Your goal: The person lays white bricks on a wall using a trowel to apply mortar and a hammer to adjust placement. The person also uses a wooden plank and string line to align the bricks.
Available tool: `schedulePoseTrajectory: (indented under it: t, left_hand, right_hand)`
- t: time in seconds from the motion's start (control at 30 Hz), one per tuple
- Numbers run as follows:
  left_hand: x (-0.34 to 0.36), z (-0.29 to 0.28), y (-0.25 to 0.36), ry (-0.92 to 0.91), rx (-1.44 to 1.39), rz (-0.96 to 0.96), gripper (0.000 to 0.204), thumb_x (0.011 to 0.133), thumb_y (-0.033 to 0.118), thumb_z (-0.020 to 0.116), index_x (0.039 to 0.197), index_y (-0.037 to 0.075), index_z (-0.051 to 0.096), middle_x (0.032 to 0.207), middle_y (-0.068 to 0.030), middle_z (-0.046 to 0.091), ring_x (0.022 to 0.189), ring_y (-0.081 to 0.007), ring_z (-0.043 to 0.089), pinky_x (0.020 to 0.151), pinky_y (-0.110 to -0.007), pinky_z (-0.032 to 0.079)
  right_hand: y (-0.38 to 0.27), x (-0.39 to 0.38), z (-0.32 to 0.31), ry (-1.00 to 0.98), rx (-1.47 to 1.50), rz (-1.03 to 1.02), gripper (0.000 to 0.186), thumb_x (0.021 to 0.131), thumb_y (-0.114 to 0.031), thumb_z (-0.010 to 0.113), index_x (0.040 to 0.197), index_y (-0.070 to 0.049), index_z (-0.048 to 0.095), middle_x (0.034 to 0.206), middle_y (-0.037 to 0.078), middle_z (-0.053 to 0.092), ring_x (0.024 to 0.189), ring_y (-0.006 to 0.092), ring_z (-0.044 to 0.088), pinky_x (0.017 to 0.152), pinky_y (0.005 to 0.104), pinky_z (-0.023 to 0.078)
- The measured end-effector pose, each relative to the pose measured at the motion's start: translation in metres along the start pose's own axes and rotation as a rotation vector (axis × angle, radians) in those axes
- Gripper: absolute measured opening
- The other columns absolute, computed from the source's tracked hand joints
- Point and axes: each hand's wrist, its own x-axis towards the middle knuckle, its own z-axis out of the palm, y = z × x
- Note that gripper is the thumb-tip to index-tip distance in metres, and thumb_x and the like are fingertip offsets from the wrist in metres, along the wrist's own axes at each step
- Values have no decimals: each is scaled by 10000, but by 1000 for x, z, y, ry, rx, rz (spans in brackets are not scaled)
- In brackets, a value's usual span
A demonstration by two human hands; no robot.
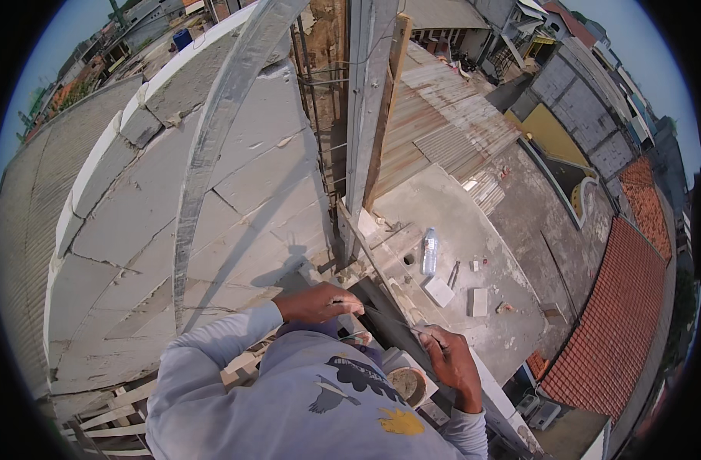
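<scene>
Both my hands are in front of my body, above a narrow dark gap at the wall's edge. My left hand (320, 303) is closed in a pinch, its fingertips pointing right. Lower and to the right, my right hand (451, 359) is also closed, thumb and forefinger together. What looks like a thin grey strand (390, 319) runs between the two sets of fingertips; its kind is too fine to make out. Just below the strand, close to my body, stands a bucket (408, 385) with grey mortar-like stuff in it.
On the left rises a pale block wall (251, 176), crossed by a long metal bar (205, 146). Ahead stand a metal post (366, 100), a wooden plank (389, 107) and rebar. A plastic bottle (430, 251) and white block pieces (477, 302) lie on a concrete slab (473, 238). Rooftops lie far below.
</scene>
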Motion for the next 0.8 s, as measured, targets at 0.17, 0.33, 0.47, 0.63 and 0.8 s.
schedulePoseTrajectory:
  t: [0.17,0.33,0.47,0.63,0.8]
  left_hand:
    - [4,-20,0,175,81,161,269,1045,233,597,1103,22,754,1013,-142,756,894,-315,722,826,-386,555]
    - [3,-45,24,153,44,172,308,1051,203,617,1266,6,719,1143,-173,767,966,-306,759,839,-386,585]
    - [25,-16,39,68,-15,302,336,1056,186,592,1355,55,673,1240,-159,743,1070,-339,741,922,-404,586]
    - [57,26,6,-213,40,219,371,1084,266,525,1386,75,625,1348,-152,685,1157,-396,683,1020,-463,536]
    - [73,48,-19,-411,-79,105,394,1107,304,438,1420,69,482,1312,-217,654,1143,-441,658,971,-523,505]
  right_hand:
    - [-9,15,-46,140,-567,-109,173,923,-87,701,1088,-59,746,940,200,698,860,410,685,778,483,546]
    - [2,64,-118,566,-1236,-424,217,884,-105,726,1099,-94,697,1050,142,634,1068,326,608,898,487,513]
    - [52,121,-119,712,-604,-80,199,981,-118,649,1178,-101,671,1056,125,642,890,296,646,841,414,561]
    - [4,203,-100,604,913,132,259,1082,-171,549,1309,-46,566,974,48,632,720,94,551,651,262,509]
    - [36,262,-101,834,358,26,285,1091,-223,561,1285,-23,625,879,1,607,725,97,523,636,251,426]
